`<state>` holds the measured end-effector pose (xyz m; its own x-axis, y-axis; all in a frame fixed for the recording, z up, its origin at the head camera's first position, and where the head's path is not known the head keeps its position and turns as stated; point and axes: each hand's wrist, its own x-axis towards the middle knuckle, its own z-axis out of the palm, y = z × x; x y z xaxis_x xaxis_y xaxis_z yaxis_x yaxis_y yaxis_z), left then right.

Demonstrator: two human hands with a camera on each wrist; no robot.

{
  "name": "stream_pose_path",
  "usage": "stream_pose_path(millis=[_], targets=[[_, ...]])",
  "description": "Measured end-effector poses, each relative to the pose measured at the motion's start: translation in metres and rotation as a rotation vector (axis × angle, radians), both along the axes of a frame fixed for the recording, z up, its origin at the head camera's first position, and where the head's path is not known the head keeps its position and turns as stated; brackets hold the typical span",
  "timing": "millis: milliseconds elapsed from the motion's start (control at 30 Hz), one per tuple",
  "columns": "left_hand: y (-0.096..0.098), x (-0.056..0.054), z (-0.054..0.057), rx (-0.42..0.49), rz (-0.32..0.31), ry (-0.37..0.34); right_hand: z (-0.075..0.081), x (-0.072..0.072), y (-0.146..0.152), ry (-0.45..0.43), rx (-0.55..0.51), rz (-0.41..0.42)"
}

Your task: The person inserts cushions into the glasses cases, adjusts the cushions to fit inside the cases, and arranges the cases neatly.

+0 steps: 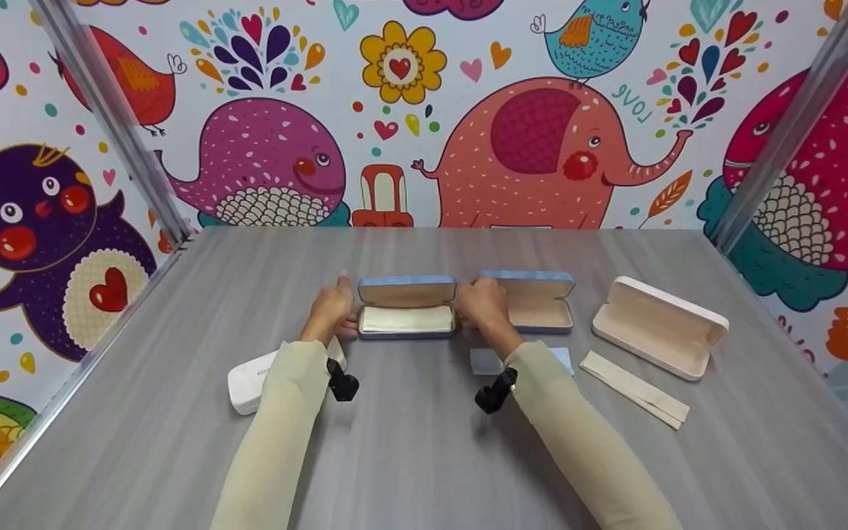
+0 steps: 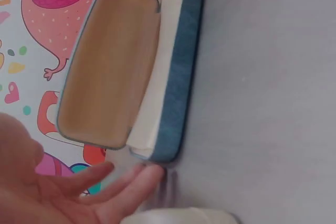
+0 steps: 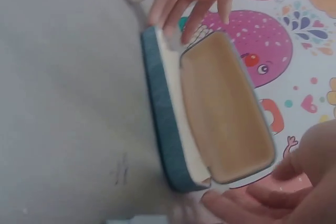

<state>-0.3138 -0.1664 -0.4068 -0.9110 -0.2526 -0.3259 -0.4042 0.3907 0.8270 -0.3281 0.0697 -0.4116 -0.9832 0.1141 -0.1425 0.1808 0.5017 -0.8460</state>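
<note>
A blue glasses case (image 1: 407,336) stands with its lid up, showing a tan lining. Inside its base lies a folded cream cloth (image 1: 407,319). My left hand (image 1: 332,309) is at the case's left end; in the left wrist view its extended fingers (image 2: 134,187) reach right to the corner. At the opposite end is my right hand (image 1: 484,303), with loosely extended fingers (image 3: 226,205) close to that corner in the right wrist view. Neither hand is wrapped around anything.
Another open blue glasses case (image 1: 539,318) is partly behind the right hand. Farther right are an open white case (image 1: 648,346) and a folded cream cloth (image 1: 634,389). A light blue cloth (image 1: 486,361) lies under the right forearm, a closed white case (image 1: 249,383) by the left.
</note>
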Motion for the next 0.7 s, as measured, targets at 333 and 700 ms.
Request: stream_pose_path(millis=[333,700], targets=[[0.007,0.0,0.014,0.06,-0.074,-0.153,0.013,-0.002,0.001,-0.235,-0.249,0.129],[0.01,0.002,0.012,0.06,-0.088,-0.108,0.01,-0.011,-0.007,-0.238,-0.188,0.053]])
